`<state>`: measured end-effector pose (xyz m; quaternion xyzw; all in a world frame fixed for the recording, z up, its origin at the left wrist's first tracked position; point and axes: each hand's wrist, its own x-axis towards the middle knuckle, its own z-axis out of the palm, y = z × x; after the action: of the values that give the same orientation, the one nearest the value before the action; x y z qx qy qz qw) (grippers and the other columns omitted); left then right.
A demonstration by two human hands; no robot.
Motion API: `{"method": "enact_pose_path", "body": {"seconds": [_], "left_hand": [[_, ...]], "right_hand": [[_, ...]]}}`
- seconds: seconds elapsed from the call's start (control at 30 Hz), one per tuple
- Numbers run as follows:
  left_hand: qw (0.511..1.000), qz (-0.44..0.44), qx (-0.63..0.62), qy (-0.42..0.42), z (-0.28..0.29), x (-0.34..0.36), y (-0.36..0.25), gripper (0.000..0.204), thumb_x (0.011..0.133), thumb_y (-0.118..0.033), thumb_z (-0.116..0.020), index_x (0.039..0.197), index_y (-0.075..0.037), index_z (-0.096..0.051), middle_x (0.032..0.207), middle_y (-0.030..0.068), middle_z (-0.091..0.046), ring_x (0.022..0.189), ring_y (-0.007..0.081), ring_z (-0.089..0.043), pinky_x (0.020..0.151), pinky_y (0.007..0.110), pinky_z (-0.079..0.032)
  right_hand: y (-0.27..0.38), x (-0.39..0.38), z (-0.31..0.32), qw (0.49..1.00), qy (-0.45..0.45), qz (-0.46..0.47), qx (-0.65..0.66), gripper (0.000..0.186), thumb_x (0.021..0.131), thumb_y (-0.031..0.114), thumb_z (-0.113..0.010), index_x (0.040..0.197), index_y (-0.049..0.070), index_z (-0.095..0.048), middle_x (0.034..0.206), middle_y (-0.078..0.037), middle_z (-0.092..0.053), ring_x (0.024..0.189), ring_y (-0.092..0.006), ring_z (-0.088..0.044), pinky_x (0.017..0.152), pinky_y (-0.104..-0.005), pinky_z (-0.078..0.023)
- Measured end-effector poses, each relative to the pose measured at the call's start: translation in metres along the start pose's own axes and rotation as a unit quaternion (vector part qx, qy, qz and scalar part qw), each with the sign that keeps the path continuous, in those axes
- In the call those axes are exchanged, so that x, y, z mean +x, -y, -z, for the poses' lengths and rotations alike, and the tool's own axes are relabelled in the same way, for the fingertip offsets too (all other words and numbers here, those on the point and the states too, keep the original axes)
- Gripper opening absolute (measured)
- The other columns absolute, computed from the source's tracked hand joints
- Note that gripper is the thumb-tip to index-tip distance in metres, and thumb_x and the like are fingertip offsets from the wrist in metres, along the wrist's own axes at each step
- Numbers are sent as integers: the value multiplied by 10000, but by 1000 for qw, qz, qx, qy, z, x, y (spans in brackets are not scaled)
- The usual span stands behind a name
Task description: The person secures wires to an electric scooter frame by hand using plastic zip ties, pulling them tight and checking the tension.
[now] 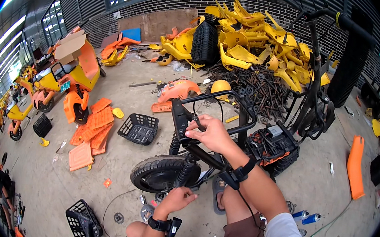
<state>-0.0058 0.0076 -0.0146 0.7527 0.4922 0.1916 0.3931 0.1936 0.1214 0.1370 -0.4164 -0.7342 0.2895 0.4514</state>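
Our right hand [214, 134] pinched a small dark piece [198, 123] at the black tubular metal frame [181, 118], twelve o'clock from our left hand [177, 199] (loosely curled; we couldn't tell whether it held anything), whose eleven o'clock held the black rubber-tyred wheel [158, 175].

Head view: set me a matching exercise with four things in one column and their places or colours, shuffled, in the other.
Column one:
1. Right hand
2. Left hand
3. Cans
4. Cardboard

Column two:
A. Tan
B. Low, near the wheel
C. At the top of the black frame
D. Blue

Right pairs: 1-C, 2-B, 3-D, 4-A
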Motion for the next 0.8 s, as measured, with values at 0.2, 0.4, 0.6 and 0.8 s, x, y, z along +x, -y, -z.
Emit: {"method": "enact_pose_path", "body": {"seconds": [0.2, 0.4, 0.6, 0.8], "left_hand": [[1000, 8, 2, -5, 4, -1, -3, 346, 883, -340, -695, 913, 3, -714, 709, 148, -671, 632, 240, -647, 626, 357, -507], [1000, -8, 2, -12, 0, 6, -5, 337, 877, -338, -699, 915, -4, -713, 748, 163, -680, 690, 274, -669, 657, 371, -516], [1000, -15, 17, -10, -6, 11, 5, 330, 870, -331, -702, 917, -4, -714, 799, 179, -693, 723, 308, -675, 678, 386, -523], [998, 28, 55, -7, -2, 6, 10, 311, 880, -314, -684, 940, -11, -715, 900, 190, -711, 821, 344, -692, 734, 414, -535]], "right_hand": [[6, -19, 44, 997, 26, -50, -58, 423, 974, 283, -546, 1253, -32, -582, 1052, -187, -553, 1001, -333, -561, 903, -366, -435], [34, -21, 75, 954, 205, -21, -219, 327, 982, 148, -482, 1241, -33, -566, 1021, -194, -663, 939, -346, -639, 829, -432, -482], [48, 13, 71, 926, 226, 96, -288, 251, 978, 127, -490, 1139, 9, -643, 1020, -175, -679, 973, -355, -636, 839, -450, -478], [70, 38, 43, 936, 261, 3, -238, 242, 916, 102, -533, 1122, 53, -650, 974, -196, -672, 982, -364, -628, 854, -464, -469]]}}
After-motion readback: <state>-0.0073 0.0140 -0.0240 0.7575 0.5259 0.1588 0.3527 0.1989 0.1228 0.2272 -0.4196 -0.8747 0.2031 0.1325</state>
